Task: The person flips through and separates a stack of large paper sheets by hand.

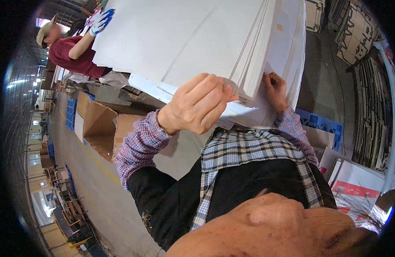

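Note:
Large white sheets (176, 38) lie stacked in front of me, and several at the near right corner are fanned apart. My left hand (197, 103) is closed at that corner, thumb and fingers pinching the edge of the top white sheets. Beside the lifted edges, to the right, my right hand (276, 91) is curled with its fingertips against the sheets. What its fingers hold, if anything, is hidden. More white sheets (287, 47) spread out below the fanned ones on the right.
Across the stack at the far left, a co-worker in a dark red shirt (71, 53) rests a white-and-blue glove (101, 22) on the sheets. An open cardboard box (101, 124) stands at left. A blue pallet (321, 126) and stacked boards (371, 111) are at right.

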The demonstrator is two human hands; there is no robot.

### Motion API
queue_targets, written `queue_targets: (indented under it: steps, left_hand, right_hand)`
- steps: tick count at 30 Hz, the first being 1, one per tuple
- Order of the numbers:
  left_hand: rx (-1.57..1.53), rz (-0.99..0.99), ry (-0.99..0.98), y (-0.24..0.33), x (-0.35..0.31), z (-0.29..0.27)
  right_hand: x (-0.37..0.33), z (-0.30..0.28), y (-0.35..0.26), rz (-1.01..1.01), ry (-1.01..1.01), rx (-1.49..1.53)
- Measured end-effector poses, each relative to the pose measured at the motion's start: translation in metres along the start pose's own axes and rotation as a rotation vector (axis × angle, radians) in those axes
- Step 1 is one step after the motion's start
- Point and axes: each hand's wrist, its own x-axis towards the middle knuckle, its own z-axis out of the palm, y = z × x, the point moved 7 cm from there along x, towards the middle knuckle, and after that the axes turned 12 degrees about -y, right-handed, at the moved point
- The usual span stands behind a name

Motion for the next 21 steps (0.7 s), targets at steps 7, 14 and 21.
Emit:
queue_targets:
  steps: [7, 14, 21]
  left_hand:
    - [-0.066, -0.085, -0.05, 0.0, 0.004, -0.015]
    - [-0.039, -0.081, 0.131, 0.002, -0.003, -0.012]
    - [-0.08, -0.122, 0.148, 0.001, -0.009, -0.007]
  right_hand:
    - [-0.002, -0.02, -0.098, -0.155, 0.093, 0.104]
    - [-0.015, -0.044, -0.176, -0.349, 0.207, 0.12]
    - [-0.036, -0.037, -0.253, -0.702, 0.113, -0.169]
